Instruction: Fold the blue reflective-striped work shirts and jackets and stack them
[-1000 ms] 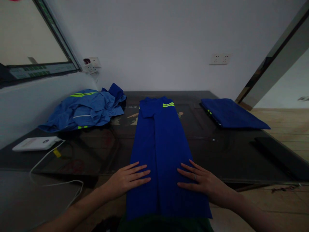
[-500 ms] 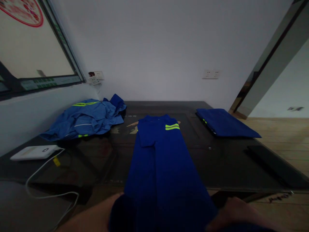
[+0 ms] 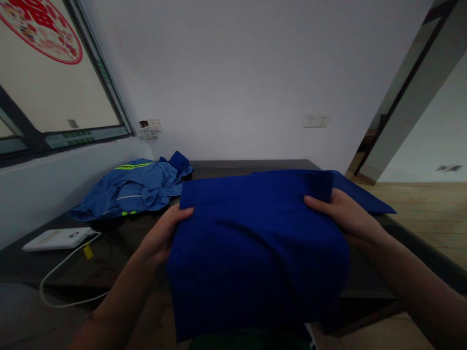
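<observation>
A white device [image 3: 58,239], perhaps a power bank, trails a cable [image 3: 54,306]; wall sockets [image 3: 315,121] show beyond.

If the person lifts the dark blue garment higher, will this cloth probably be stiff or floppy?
Probably floppy: the dark blue garment shows a slanting crease between the left hand and right hand. Its lower part would likely hang loose, since both hands hold it near the upper corners.

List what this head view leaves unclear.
Head view:
Most fingers of the left hand and right hand: behind the held blue cloth.
Part of the farther blue cloth: behind the held cloth and right hand.
Red window sticker: cut off by the picture's edge.
Marking on the white device: too small.
</observation>
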